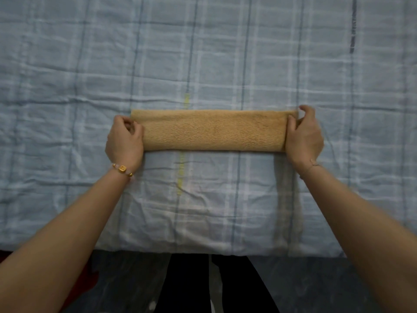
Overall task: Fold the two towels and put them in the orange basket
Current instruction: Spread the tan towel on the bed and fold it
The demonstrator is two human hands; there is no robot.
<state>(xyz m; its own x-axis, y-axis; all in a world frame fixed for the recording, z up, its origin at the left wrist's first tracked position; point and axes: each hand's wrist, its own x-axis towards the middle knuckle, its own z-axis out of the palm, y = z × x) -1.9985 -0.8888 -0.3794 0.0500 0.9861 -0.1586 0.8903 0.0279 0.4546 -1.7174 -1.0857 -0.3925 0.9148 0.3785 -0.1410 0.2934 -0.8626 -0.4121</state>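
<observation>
A tan towel (213, 131) lies folded into a long narrow band across the middle of the bed. My left hand (125, 141) pinches its left end, with a beaded bracelet on that wrist. My right hand (304, 134) pinches its right end, fingers curled over the far corner. The towel rests flat on the cover between both hands. No second towel and no orange basket are in view.
A wrinkled light-blue plaid bed cover (203, 53) fills the view, its near edge (203, 249) running across the bottom. Below it are the dark floor, my dark trouser legs (214, 285) and something red (88, 281) at the lower left.
</observation>
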